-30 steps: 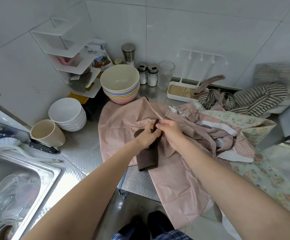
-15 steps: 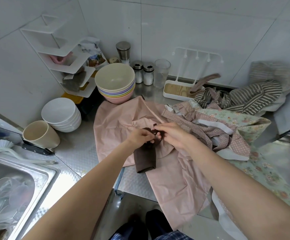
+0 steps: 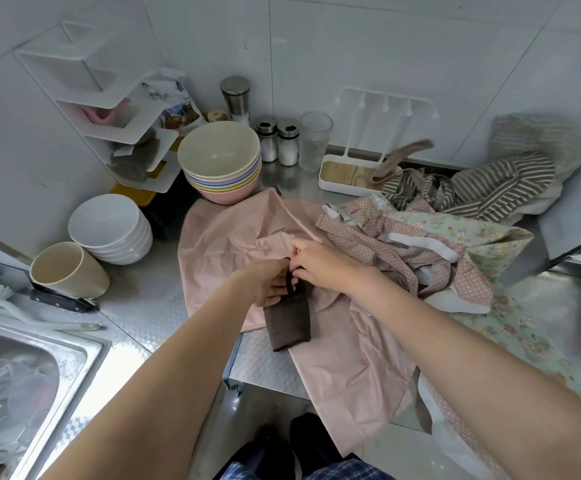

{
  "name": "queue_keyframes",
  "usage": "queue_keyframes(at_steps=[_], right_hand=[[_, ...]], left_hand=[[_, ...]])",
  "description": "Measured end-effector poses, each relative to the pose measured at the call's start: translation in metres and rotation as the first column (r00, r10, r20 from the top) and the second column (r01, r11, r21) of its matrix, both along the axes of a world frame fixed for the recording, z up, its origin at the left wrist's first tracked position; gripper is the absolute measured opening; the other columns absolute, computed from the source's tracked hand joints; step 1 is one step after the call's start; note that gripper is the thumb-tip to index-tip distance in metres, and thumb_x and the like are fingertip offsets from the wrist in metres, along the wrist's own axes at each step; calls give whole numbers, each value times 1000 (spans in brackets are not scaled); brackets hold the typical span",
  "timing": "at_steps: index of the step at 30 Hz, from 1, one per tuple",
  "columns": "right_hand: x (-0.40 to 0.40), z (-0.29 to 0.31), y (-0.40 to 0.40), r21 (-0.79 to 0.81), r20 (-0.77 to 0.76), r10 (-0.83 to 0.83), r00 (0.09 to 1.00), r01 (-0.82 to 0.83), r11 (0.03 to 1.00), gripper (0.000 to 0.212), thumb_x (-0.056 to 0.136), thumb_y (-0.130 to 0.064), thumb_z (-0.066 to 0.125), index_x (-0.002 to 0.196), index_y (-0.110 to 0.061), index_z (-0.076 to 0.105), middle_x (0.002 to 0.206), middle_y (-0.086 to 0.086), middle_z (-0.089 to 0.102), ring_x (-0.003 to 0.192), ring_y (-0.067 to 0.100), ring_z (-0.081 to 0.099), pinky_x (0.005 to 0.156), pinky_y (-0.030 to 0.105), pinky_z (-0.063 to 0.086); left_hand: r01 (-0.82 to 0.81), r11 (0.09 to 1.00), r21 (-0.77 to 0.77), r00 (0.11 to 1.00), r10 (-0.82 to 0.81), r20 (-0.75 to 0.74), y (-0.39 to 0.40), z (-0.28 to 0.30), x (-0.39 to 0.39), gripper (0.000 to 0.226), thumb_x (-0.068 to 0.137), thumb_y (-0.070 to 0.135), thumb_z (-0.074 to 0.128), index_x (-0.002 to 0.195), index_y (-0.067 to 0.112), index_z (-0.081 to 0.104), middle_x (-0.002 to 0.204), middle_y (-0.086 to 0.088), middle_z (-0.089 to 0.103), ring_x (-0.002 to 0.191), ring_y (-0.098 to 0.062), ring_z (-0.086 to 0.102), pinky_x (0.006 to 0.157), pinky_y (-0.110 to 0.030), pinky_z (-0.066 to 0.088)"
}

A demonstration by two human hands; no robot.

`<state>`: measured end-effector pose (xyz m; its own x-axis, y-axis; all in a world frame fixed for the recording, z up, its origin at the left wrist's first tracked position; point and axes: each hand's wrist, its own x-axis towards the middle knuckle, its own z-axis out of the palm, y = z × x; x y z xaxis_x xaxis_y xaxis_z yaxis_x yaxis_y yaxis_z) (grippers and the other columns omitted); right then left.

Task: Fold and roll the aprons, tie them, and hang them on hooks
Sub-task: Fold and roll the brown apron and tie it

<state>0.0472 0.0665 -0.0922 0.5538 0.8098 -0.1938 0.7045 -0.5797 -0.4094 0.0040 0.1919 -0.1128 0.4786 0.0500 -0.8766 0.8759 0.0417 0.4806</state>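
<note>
On top of the spread pale-pink apron (image 3: 233, 251) lay the rolled dark-brown apron bundle (image 3: 287, 322); my left hand (image 3: 270, 284) and right hand (image 3: 320, 265) each pinched its dark strap (image 3: 291, 287) at the top, mid-tying I judged. Next it needed cinching, then the white hook rack (image 3: 384, 98). No writing was readable.

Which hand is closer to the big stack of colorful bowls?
Left. The left hand is below the stacked colorful bowls; the right hand is farther right of them. Both grip the brown rolled apron.
</note>
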Motion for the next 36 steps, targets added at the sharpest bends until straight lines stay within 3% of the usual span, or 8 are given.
queue_keyframes(at_steps=[9,12,15,18,21,26,31,36], right_hand=[[7,-7,-2,-20,-5,55,998,-56,998,18,85,-16,65,100,-12,74,104,0,43,110,16,41,84,13,28],[8,-11,-6,-1,-106,36,994,-36,999,14,81,-19,69,94,-17,76,114,1,50,106,12,36,99,26,30],[8,-11,-15,-26,-291,0,957,-7,1000,17,82,-17,69,98,-12,75,126,-1,52,115,12,41,91,14,29],[5,-10,-15,111,-605,-174,777,298,948,21,85,-6,65,103,2,70,105,6,63,90,12,55,70,7,38],[-1,-14,-7,105,-832,-365,419,763,638,11,90,1,54,97,7,62,70,9,59,49,7,41,38,12,27],[-3,-23,3,-86,-884,-451,118,909,408,25,92,7,46,70,-5,46,59,13,48,26,3,37,29,14,27],[-6,-16,8,-62,-876,-425,229,821,568,27,85,13,46,65,-5,50,58,8,46,48,13,47,40,15,42],[-4,-10,9,-59,-625,-576,527,704,708,27,92,3,44,70,-11,46,38,0,51,27,5,44,31,13,33]], left_hand=[[-34,997,72,999,34,7,-1,3,2,22,87,31,57,71,18,51,72,4,57,64,-6,53,57,-17,36],[-143,981,133,987,130,98,0,-3,6,21,92,20,53,72,13,51,66,1,59,54,-10,55,52,-18,39],[-222,963,152,966,196,168,5,-4,3,24,97,11,42,74,11,52,51,-1,61,36,-9,57,40,-15,44],[-188,971,148,951,143,274,-1,-4,2,19,100,14,34,87,11,49,70,-5,57,50,-13,58,41,-18,49],[-92,966,240,920,-9,392,-9,-2,5,14,101,18,30,99,12,43,73,-4,53,57,-15,55,47,-22,53],[-32,978,207,869,-75,489,-12,1,2,11,101,18,33,95,12,41,75,-3,53,46,-11,57,46,-23,54],[61,969,237,840,-179,513,-14,4,3,24,100,17,38,77,17,43,66,-4,50,38,-4,52,44,-24,53],[132,970,205,836,-220,502,-17,7,1,19,99,23,42,83,16,48,66,-6,57,59,-15,56,53,-24,56]])
